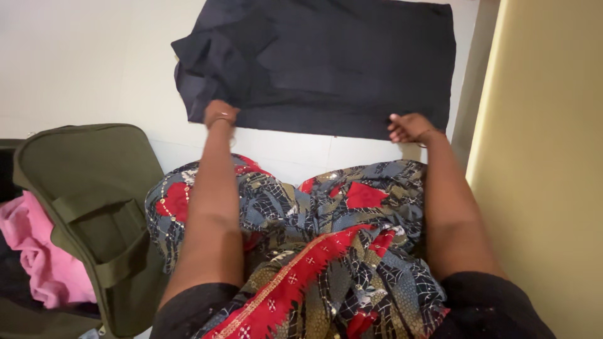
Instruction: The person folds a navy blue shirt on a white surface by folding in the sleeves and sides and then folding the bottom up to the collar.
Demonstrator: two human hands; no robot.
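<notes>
Dark navy cloth [326, 63], a folded garment, lies flat on a pale floor [88, 56] in front of a seated person, seen from above. Both hands rest on its near edge. The left hand [220, 114], with a thin bangle at the wrist, is closed over the near left corner, where the fabric bunches into loose folds; the fingers curl under the cloth, so the grip looks pinched shut on it. The right hand [409, 128] sits at the near right edge with its fingers bent onto the hem, though whether it pinches the cloth or only presses it cannot be told.

By its drape, the garment seems light, soft and limp, with no stiffness of its own. It would sag if lifted from one point, so the two near corners, or the crisp folded edge between them, look like the best places to hold.

Outward from the hands, the person's lap is covered by a patterned wrap [314, 238] in red, grey and gold. To the left stands an open olive-green bag [94, 207] holding pink cloth [38, 251]; its contents are cut off by the frame. A yellowish wall [546, 157] runs along the right. The garment's type, and its far edge, are hard to make out.
</notes>
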